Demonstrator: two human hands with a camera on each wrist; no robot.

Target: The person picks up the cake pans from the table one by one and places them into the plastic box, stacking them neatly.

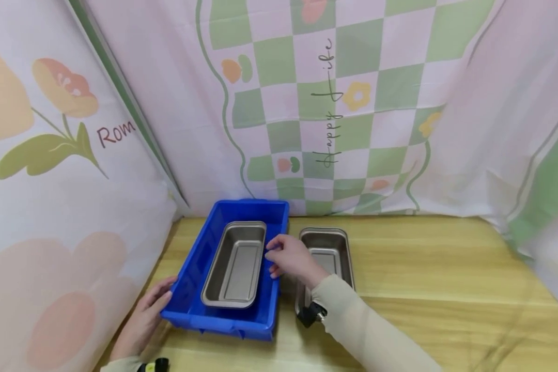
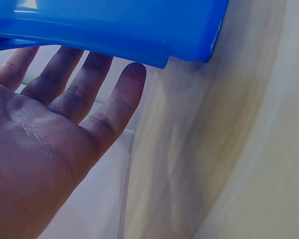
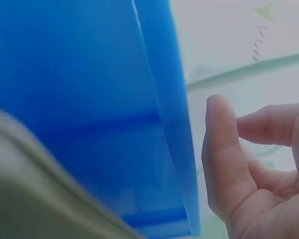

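Observation:
A blue plastic bin [image 1: 214, 324] stands on the table in the head view, with a metallic brown-grey loaf pan [image 1: 241, 271] inside it. At the bin's front left corner is my left hand [image 1: 144, 315]. Its fingers are extended at the outer wall, and the left wrist view shows those fingers [image 2: 127, 87] spread beneath the bin's rim. Over the bin's right side hangs my right hand [image 1: 294, 257], loosely curled, holding nothing, close beside the pan. The right wrist view shows its thumb and fingers [image 3: 222, 149] just off the blue rim [image 3: 177, 114].
A second loaf pan [image 1: 327, 243] sits on the wooden table [image 1: 423, 268] right of the bin, partly hidden under my right forearm. Printed fabric [image 1: 279, 103] hangs behind the table, and another printed sheet [image 1: 135, 227] closes off the left side.

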